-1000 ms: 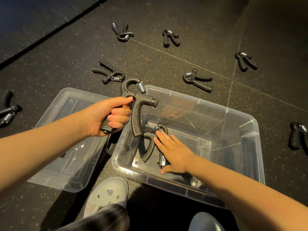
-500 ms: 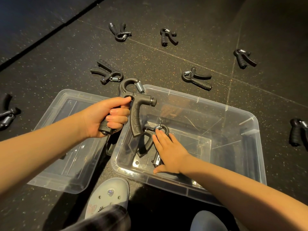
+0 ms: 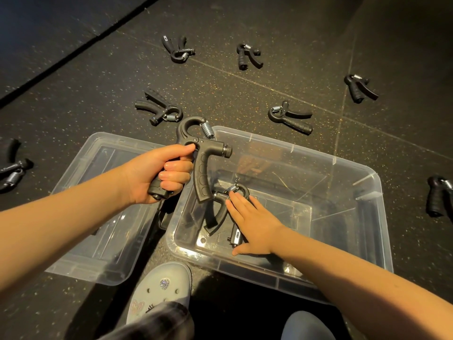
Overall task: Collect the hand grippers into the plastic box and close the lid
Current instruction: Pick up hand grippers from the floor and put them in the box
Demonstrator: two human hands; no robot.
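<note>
My left hand (image 3: pixel 159 174) grips one handle of a black hand gripper (image 3: pixel 202 158) and holds it over the left rim of the clear plastic box (image 3: pixel 367 192). Inside the box, my right hand (image 3: pixel 255 224) lies flat with straight fingers on a second black hand gripper (image 3: pixel 218 212) resting on the box floor. The clear lid (image 3: pixel 81 241) lies on the floor left of the box. Several more hand grippers lie scattered on the floor beyond, among them one (image 3: pixel 160 110) near the lid and another (image 3: pixel 290 117) behind the box.
Dark speckled rubber floor all around. More grippers lie at the far left edge (image 3: pixel 12 170), far right edge (image 3: pixel 438 197) and at the back (image 3: pixel 179 50), (image 3: pixel 246 56), (image 3: pixel 359 88). My grey clog shoe (image 3: pixel 161 290) stands just in front of the box and lid.
My right hand has slid slightly left inside the box, moving the gripper under it towards the left wall. My left hand with its gripper has barely moved.
</note>
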